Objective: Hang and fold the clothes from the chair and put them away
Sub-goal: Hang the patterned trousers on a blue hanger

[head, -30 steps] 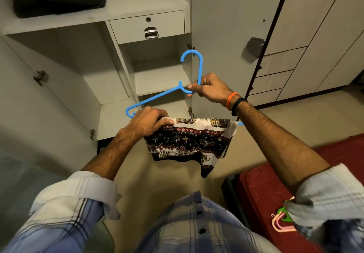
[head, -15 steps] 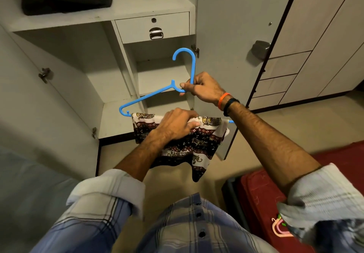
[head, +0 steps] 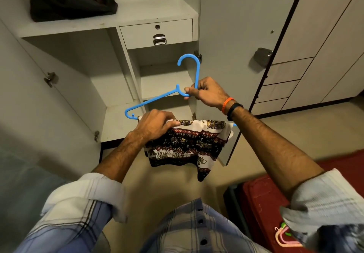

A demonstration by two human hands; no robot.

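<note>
R hand (head: 209,93) fingers curled round blue hanger (head: 157,100) neck, held up before open wardrobe (head: 126,18). L hand (head: 155,123) pinches patterned cloth (head: 197,142) draped over hanger's bottom bar.

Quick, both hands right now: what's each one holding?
Left hand: grips the patterned cloth at its top edge, on the hanger's bar.
Right hand: grips the blue hanger at the base of its hook.
</note>
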